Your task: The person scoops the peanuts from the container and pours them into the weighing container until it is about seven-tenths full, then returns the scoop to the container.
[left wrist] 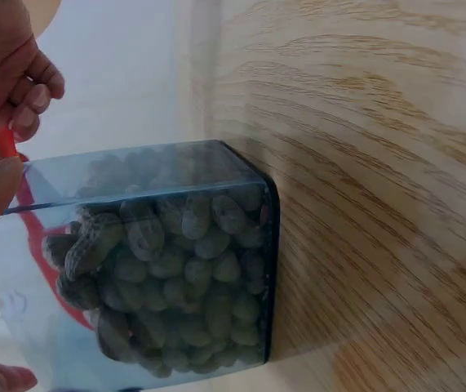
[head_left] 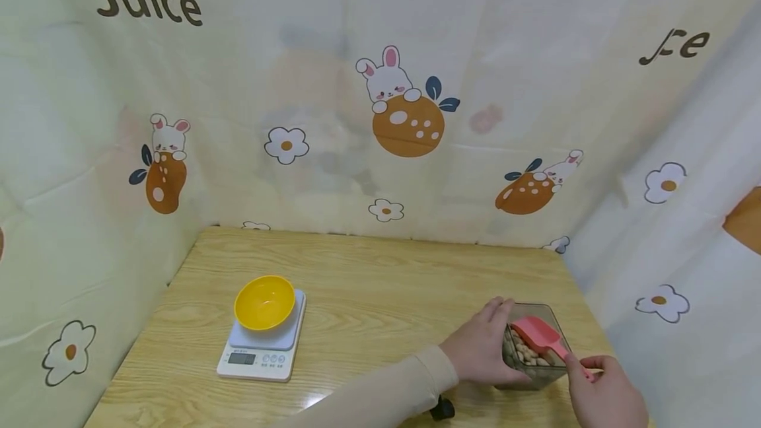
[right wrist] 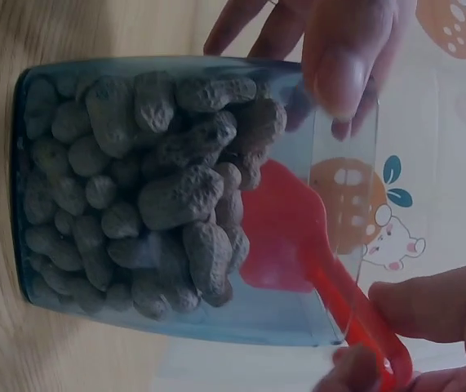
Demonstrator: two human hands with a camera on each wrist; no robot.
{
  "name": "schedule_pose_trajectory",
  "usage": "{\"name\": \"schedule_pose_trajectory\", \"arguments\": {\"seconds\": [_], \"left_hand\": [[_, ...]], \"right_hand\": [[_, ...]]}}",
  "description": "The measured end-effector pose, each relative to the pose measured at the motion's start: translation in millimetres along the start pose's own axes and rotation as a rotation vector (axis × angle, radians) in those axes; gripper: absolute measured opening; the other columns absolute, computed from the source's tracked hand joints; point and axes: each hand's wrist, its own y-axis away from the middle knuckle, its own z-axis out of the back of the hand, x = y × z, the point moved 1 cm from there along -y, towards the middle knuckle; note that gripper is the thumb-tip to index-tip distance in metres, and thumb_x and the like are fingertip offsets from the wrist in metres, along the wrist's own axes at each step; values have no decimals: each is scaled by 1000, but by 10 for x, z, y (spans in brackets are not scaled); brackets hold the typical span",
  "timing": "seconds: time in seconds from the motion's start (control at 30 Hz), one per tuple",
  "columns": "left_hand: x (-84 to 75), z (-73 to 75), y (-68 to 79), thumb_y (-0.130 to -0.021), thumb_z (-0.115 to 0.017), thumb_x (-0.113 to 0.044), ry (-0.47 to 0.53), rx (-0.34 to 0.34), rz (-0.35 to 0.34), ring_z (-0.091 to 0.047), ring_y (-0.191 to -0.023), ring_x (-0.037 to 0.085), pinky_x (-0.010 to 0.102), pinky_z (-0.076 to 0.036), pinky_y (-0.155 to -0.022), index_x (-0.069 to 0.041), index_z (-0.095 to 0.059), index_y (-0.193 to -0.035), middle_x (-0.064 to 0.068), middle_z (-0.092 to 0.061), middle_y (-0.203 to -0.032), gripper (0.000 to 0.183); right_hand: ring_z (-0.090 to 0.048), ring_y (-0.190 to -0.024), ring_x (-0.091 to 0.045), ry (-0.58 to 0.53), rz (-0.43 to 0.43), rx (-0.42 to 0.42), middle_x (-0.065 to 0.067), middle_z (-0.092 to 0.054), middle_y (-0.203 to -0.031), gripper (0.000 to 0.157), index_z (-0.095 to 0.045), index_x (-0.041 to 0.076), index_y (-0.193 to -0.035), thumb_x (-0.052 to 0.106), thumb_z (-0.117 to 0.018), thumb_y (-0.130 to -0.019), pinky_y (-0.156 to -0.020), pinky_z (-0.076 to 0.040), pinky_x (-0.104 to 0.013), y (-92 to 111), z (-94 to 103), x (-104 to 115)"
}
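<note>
A clear, tinted plastic container (head_left: 535, 380) holding peanuts in their shells (right wrist: 179, 196) stands at the right of the table. My left hand (head_left: 483, 343) grips its left side near the rim, thumb toward the near face and fingers toward the far one. With thumb and fingers, my right hand (head_left: 608, 393) pinches the handle of a red scoop (head_left: 538, 333). The scoop's head lies inside the container, against the top of the peanuts. In the right wrist view its blade (right wrist: 281, 229) shows through the wall, its edge touching the shells.
A white digital kitchen scale (head_left: 261, 360) stands at the left of the wooden table (head_left: 368, 283), with a yellow bowl (head_left: 265, 302) on it. A small black object (head_left: 442, 408) lies beside my left sleeve. Printed curtains (head_left: 333, 84) enclose the table's back and sides.
</note>
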Motion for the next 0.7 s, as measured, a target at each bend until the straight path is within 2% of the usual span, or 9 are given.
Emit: {"name": "schedule_pose_trajectory", "arguments": {"seconds": [0.2, 0.33, 0.57, 0.7], "left_hand": [[-11, -73, -86, -76, -82, -77, -33, -25, 41, -60, -138, 8, 18, -55, -103, -20, -15, -173, -1, -41, -168, 131], [-16, -95, -98, -76, -82, -78, -76, -28, 50, -64, -127, 4, 15, -56, -97, -18, -21, -172, -2, -48, -160, 129], [-34, 12, -40, -75, -85, -74, -52, -17, 71, -65, -117, 2, 13, -56, -91, -17, -26, -170, 0, -50, -157, 125], [-11, 64, 24, -75, -87, -70, -20, -3, 88, -65, -116, 2, 14, -56, -90, -19, -25, -169, 0, -49, -157, 124]], "right_hand": [[-55, -68, -28, -64, 37, -98, -12, -61, -77, 48, -60, -3, -117, 44, -60, -109, -58, -37, -36, 49, -27, 68], [-53, -68, -27, -101, 46, -130, -11, -60, -78, 47, -62, -3, -117, 44, -61, -108, -58, -37, -36, 86, -17, 106], [-51, -67, -20, -205, 76, -241, -4, -63, -77, 42, -72, 3, -117, 43, -67, -104, -54, -37, -31, 139, -2, 184], [-52, -67, -17, -245, 73, -265, -3, -65, -79, 42, -75, 4, -117, 43, -67, -104, -54, -38, -28, 135, 6, 214]]}}
